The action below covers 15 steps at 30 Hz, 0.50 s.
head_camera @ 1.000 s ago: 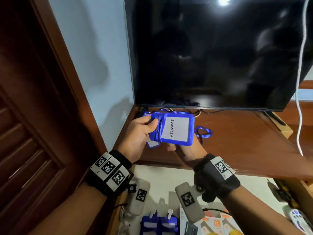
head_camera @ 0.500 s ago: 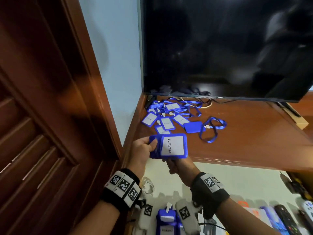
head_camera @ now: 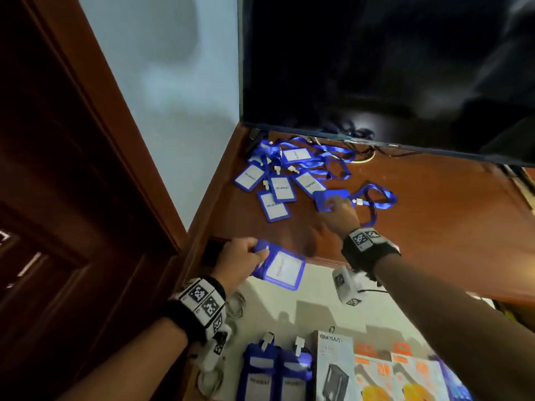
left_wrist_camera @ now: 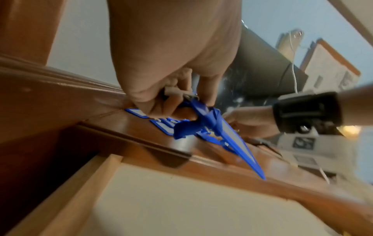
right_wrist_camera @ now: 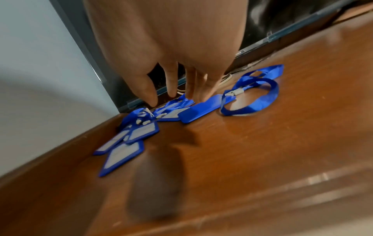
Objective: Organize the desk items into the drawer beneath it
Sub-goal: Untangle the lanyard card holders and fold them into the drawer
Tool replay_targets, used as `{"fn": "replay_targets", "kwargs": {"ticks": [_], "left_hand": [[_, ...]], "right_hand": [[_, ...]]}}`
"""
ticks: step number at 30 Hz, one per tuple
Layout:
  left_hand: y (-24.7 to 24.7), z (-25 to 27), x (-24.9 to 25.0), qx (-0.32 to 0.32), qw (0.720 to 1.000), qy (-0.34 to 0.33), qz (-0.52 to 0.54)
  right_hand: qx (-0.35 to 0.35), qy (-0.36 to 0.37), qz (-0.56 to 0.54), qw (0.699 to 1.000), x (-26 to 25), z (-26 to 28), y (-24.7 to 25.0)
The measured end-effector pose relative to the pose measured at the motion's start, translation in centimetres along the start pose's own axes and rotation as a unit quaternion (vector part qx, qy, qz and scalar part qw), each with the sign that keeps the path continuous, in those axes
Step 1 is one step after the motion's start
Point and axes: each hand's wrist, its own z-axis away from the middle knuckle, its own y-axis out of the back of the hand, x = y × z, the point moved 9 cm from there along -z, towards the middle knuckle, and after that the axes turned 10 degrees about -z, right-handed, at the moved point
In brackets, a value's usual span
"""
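Blue plastic badge holders are the task's things here. Left hand (head_camera: 241, 257) is pinching one badge holder (head_camera: 282, 268) by its top edge, lanyard strap bunched in the grip, fingers (left_wrist_camera: 161, 110) curled round the clip end. It is hanging just past the worktop's (head_camera: 434, 215) front edge, above the open drawer (left_wrist_camera: 181, 204). White card insert is facing up, print too blurred to read.

Right hand (head_camera: 337, 214) is reaching over the worktop toward the loose pile. Fingers (right_wrist_camera: 171, 83) are straight and spread, tips coming down at the plain blue holder (right_wrist_camera: 198, 111) lying face down beside its looped lanyard (right_wrist_camera: 256, 95). Fingers are gripping nothing yet; contact looks light or just starting, cannot tell for sure.

Step in hand, as a judgement: gathering holders one by one, left hand collecting, right hand fetching the next. Several holders are already lying in the drawer's near end (head_camera: 275, 371), next to a boxed item (head_camera: 334, 369).

Next move is calling for a pinch on the face-down holder's edge, lifting it with the lanyard trailing free, not snagging the neighbours. The remaining pile (head_camera: 278, 180) is sitting in the worktop's back left corner under the dark screen (head_camera: 390, 68), straps tangled together, cards marked PELAWAT. Holders are looking flat, stiff and light; straps are looking limp, likely to drag others along.
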Motion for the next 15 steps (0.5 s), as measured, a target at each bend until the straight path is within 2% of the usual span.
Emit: {"fn": "replay_targets", "kwargs": {"ticks": [3, 5, 7, 11, 15], "left_hand": [[-1.5, 0.4, 0.0, -0.063, 0.982, -0.032, -0.173], [-2.9, 0.8, -0.2, -0.118, 0.963, -0.047, -0.238], [-4.3, 1.2, -0.7, -0.173, 0.942, -0.049, -0.282], [-6.7, 1.8, -1.2, -0.263, 0.897, -0.064, -0.349], [-9.3, 3.2, -1.3, -0.361, 0.843, -0.08, -0.391]], "right_hand": [[0.001, 0.019, 0.09, 0.996, 0.2, -2.5, -0.2], [-0.003, 0.005, 0.136, 0.991, 0.9, -3.4, -0.7], [0.002, -0.012, 0.163, 0.987, 1.7, -3.9, -1.4], [0.063, 0.023, 0.201, 0.977, 1.4, -3.7, -2.0], [0.084, 0.048, 0.248, 0.964, 0.8, -3.2, -2.6]]}}
